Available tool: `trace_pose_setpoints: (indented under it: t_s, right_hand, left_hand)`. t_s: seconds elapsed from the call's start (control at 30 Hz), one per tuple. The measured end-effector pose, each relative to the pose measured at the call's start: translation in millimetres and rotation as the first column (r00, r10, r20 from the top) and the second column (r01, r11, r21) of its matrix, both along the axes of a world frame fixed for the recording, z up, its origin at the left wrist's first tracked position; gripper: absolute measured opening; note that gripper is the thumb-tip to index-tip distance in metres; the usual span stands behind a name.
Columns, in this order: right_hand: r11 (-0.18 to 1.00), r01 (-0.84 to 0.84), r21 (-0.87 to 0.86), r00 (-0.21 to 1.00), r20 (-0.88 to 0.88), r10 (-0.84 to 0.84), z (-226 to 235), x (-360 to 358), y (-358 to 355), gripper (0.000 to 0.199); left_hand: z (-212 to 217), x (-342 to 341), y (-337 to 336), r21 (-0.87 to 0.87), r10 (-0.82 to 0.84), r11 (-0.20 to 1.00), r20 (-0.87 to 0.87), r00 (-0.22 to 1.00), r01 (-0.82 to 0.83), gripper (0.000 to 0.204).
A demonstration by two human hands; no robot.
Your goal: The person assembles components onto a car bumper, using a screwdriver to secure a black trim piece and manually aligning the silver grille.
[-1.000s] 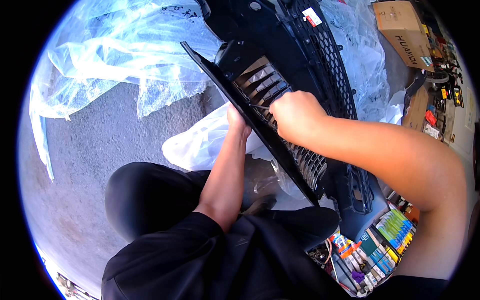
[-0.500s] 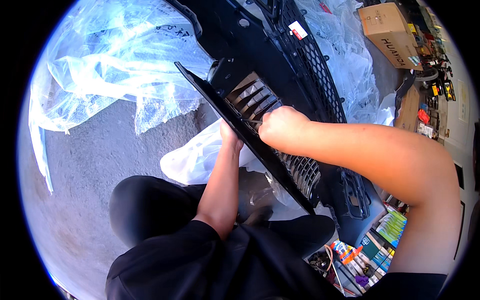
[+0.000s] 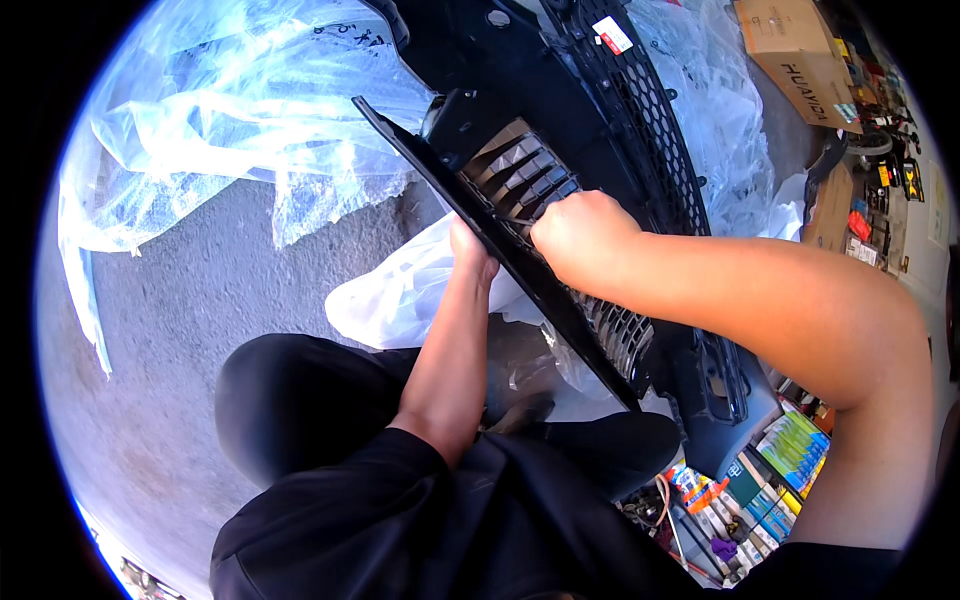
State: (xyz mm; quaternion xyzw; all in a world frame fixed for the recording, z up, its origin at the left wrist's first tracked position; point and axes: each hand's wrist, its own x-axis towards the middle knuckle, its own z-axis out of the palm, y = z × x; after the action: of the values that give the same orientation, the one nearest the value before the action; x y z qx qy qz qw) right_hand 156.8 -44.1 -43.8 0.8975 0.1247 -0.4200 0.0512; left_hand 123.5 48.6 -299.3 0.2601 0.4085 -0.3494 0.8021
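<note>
Black plastic fills the grip of both hands: the right hand (image 3: 585,235) is closed into a fist over the slatted, louvred section of a long black plastic grille panel (image 3: 520,215), knuckles up, fingers curled into the slats. The left hand (image 3: 470,250) reaches up from below and presses against the panel's underside edge; its fingers are hidden behind the panel, so whether they are clamped or merely bracing cannot be told. The panel runs tilted from upper left down to lower right, between the two hands and above the person's dark-trousered knees.

As a judgement, the work looks mid-way: the panel is free of its clear plastic wrapping (image 3: 220,130), which lies crumpled on the grey concrete floor (image 3: 180,320) to the left, yet it sits apart from the large black car bumper with honeycomb mesh (image 3: 620,110) just beyond it. A white plastic bag (image 3: 400,295) lies under the panel; a brown cardboard box (image 3: 790,50) stands well beyond.
</note>
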Motion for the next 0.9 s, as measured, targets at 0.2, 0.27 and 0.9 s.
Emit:
trace_pose_setpoints:
  t_s: [0.2,0.27,0.9]
  right_hand:
    - [0.918,0.397,-0.016,0.918,0.005,-0.397,0,7,4,0.013]
    - [0.844,0.536,-0.019,0.844,0.032,-0.536,-5,2,6,0.014]
    - [0.273,0.721,0.637,0.206,0.18,-0.962,7,-260,-73,0.024]
  left_hand:
    - [-9,3,2,-0.006,0.018,1.0,0.025,1.0,-0.018,0.034]
    - [1,-1,1,-0.012,0.028,1.0,0.016,0.999,-0.028,0.039]
    - [-1,1,6,0.382,-0.122,0.924,0.357,0.926,-0.026,0.029]
